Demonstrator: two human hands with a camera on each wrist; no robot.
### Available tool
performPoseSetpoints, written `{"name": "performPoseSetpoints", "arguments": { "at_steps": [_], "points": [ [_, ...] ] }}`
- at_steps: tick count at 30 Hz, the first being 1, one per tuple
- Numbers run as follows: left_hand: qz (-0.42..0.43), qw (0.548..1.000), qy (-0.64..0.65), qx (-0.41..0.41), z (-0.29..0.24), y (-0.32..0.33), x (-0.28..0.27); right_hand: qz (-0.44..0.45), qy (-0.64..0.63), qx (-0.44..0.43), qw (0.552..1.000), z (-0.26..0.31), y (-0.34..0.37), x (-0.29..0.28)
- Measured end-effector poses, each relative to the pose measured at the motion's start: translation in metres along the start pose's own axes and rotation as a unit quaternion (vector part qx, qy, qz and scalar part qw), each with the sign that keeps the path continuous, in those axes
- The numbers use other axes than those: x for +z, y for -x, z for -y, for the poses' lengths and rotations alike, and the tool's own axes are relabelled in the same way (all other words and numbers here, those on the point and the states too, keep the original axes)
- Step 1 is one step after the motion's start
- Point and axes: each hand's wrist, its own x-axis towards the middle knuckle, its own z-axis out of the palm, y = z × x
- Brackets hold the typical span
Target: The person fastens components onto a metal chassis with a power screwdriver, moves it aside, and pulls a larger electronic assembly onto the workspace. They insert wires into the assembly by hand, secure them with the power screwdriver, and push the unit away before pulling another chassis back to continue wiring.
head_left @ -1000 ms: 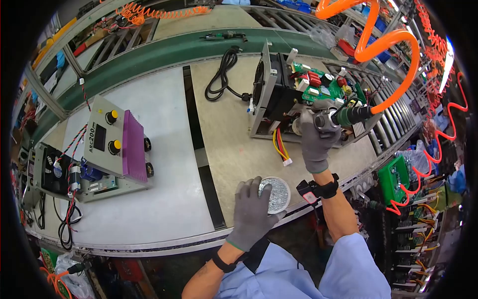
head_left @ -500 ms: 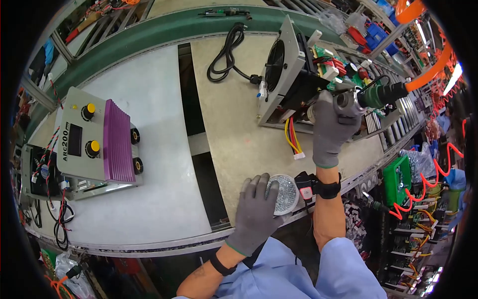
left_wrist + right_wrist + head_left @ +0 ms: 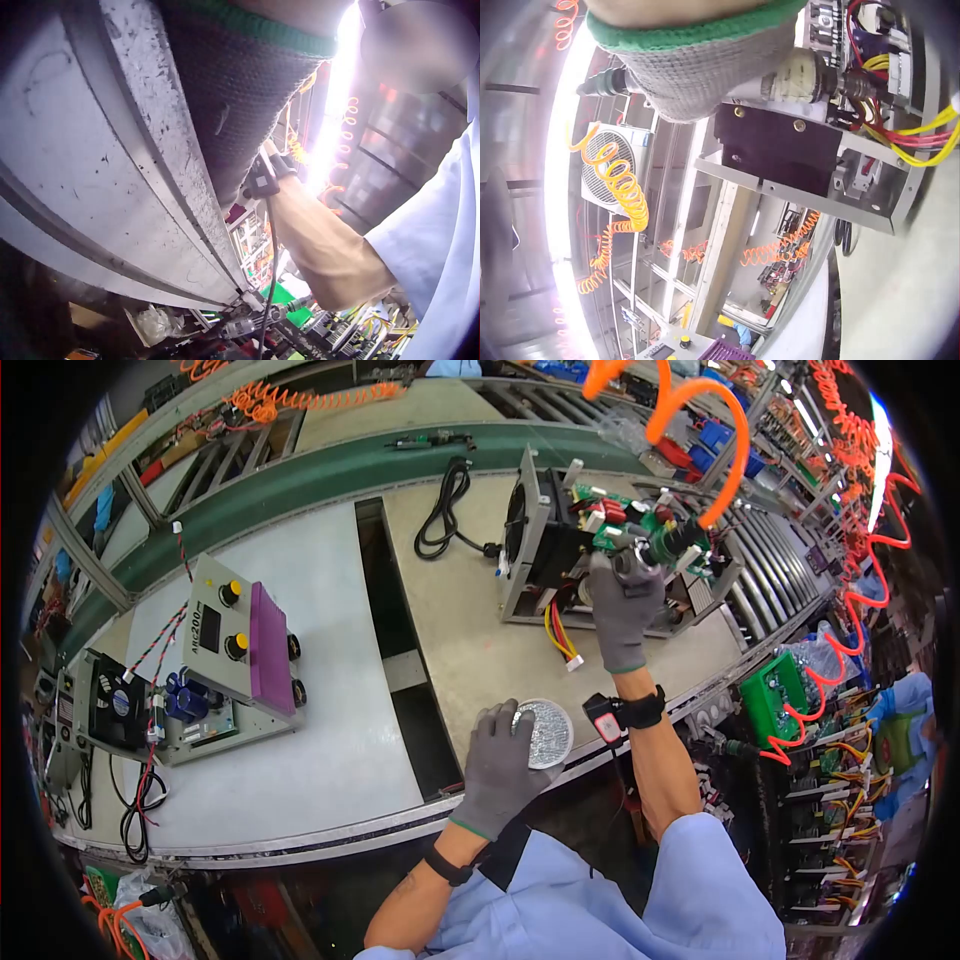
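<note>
In the head view my gloved right hand (image 3: 628, 610) grips an air screwdriver (image 3: 636, 567) fed by an orange coiled hose (image 3: 735, 470). The tool lies against the side of an open welder chassis (image 3: 545, 525) with a green circuit board (image 3: 610, 538). In the right wrist view the screwdriver's nose (image 3: 799, 79) points into the metal frame, beside red and yellow wires (image 3: 922, 142). My gloved left hand (image 3: 500, 770) holds a round white dish of small screws (image 3: 546, 734) by its rim, near the bench's front edge. The left wrist view shows only part of that glove (image 3: 232, 97).
A welder marked ARC200 with a purple cover (image 3: 270, 645) stands on the white board (image 3: 340, 730) at left. A black power cord (image 3: 450, 510) lies behind the chassis. Rollers (image 3: 770, 560) run off to the right. Beyond the front edge sits a green bin (image 3: 772, 695).
The head view swings right and then back. My right hand stays at the chassis with the screwdriver, and my left hand keeps its hold on the dish.
</note>
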Motion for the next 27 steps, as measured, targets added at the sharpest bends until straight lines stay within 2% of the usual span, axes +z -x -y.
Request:
{"name": "performPoseSetpoints", "arguments": {
  "at_steps": [3, 4, 7, 8, 11, 16, 27],
  "points": [
    [-0.015, 1.000, -0.008, 0.003, 0.000, -0.001, -0.003, -0.041, -0.038, -0.046, 0.997, 0.016, -0.005, -0.022],
    [-0.015, 1.000, -0.012, 0.001, 0.000, 0.001, -0.003, -0.037, -0.039, -0.029, 0.998, 0.019, -0.006, -0.035],
    [-0.020, 1.000, -0.022, -0.006, -0.004, 0.000, -0.004, -0.078, -0.004, -0.087, 0.993, 0.008, -0.017, -0.062],
    [-0.013, 0.999, -0.038, -0.012, -0.006, 0.000, -0.005, -0.088, -0.043, -0.029, 0.995, 0.003, -0.017, -0.069],
    [-0.023, 0.998, -0.049, -0.028, -0.010, -0.002, -0.004, -0.115, -0.048, 0.006, 0.992, -0.001, -0.021, -0.079],
    [-0.029, 0.997, -0.062, -0.047, -0.012, -0.004, -0.002, -0.095, 0.021, -0.077, 0.992, -0.036, -0.022, -0.091],
    [-0.018, 0.996, -0.076, -0.043, -0.011, -0.008, 0.002, -0.128, -0.061, 0.036, 0.989, -0.040, -0.013, -0.086]
  ]
}}
